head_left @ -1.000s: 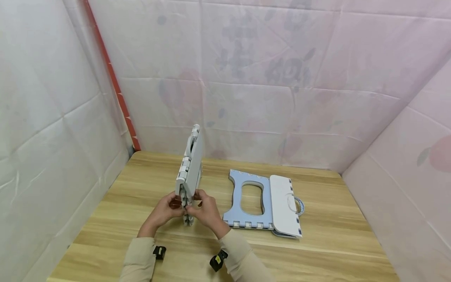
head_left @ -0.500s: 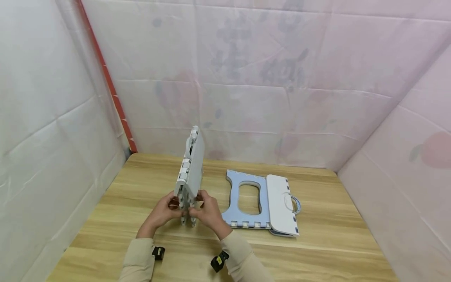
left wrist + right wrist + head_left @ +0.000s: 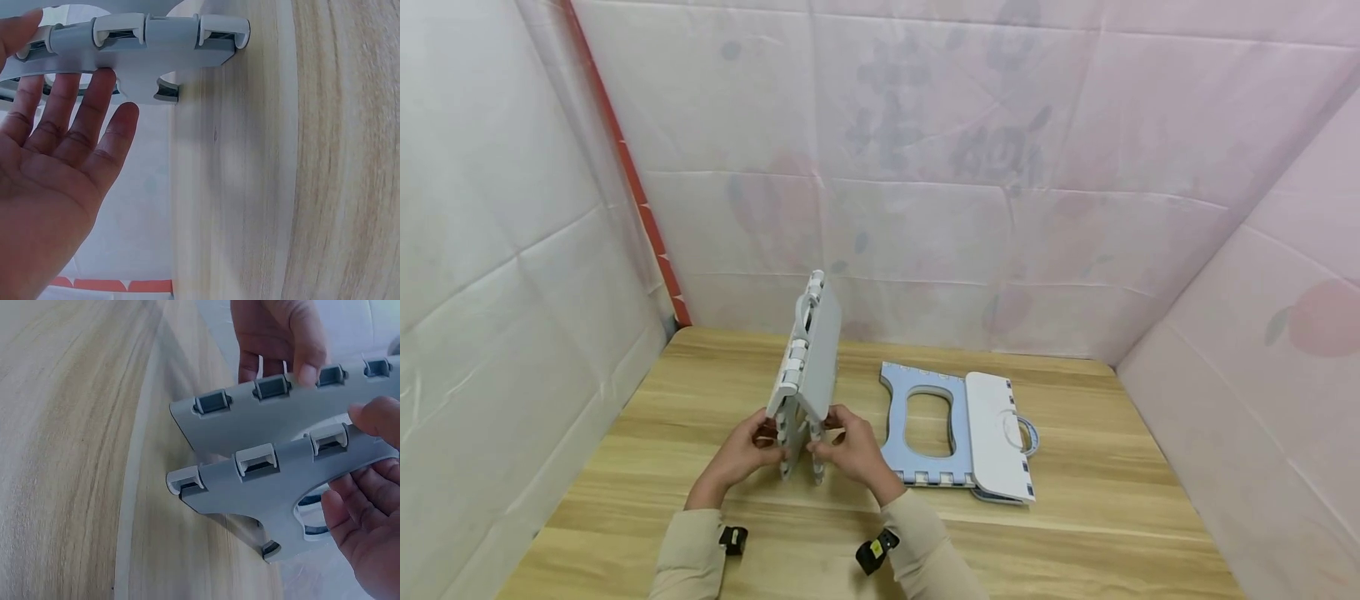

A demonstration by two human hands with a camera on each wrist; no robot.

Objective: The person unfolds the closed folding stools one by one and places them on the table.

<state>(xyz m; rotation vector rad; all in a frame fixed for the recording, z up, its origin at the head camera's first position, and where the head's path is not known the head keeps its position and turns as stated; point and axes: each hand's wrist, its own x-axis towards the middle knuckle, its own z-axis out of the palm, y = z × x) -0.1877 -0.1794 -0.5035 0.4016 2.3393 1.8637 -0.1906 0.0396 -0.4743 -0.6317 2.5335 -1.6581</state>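
A grey folding step stool (image 3: 817,358) stands upright on the table, partly unfolded, its top folded into a peak and its two leg panels apart at the bottom. My left hand (image 3: 739,458) pinches the edge of the left leg panel, thumb on the near edge, as the left wrist view shows with that hand (image 3: 69,150) beside the hinged panel (image 3: 125,53). The other leg panel (image 3: 250,481) is held by my right hand (image 3: 369,512), its fingers at the panel's cutout and the thumb over its edge. The far sides of the legs are hidden in the head view.
A blue and white folding stool (image 3: 1000,437) lies flat to the right, with a loop handle (image 3: 1032,435) on its right edge. Wood-grain table (image 3: 1075,525) surrounds both stools. Pale sheeting (image 3: 925,233) walls the back and sides.
The grey stool's leg panels have spread from close together to apart, my right hand moving right with its panel. Its folded top has opened wider. The view has shifted slightly.
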